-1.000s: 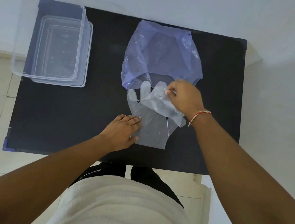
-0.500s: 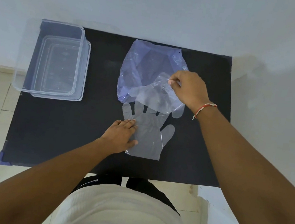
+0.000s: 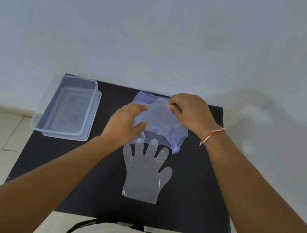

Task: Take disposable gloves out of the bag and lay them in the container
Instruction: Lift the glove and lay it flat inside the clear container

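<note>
Plastic glove (image 3: 159,115) pinched in my R hand (image 3: 190,112) over bag (image 3: 174,139); L hand (image 3: 126,123) half-open at bag's left edge, grip unclear. 2nd glove (image 3: 144,176) flat on mat (image 3: 63,163).

I see the clear container (image 3: 67,108) at the black table's (image 3: 81,175) 10 o'clock, the bluish bag (image 3: 173,137) near 12, and one glove (image 3: 144,176) lying flat at the bag's 6, fingertips meeting its edge. Left hand (image 3: 126,124), blurred, grips the bag's 9 o'clock side. Right hand (image 3: 190,113) pinches clear film (image 3: 161,113) at the bag's 12.
</note>
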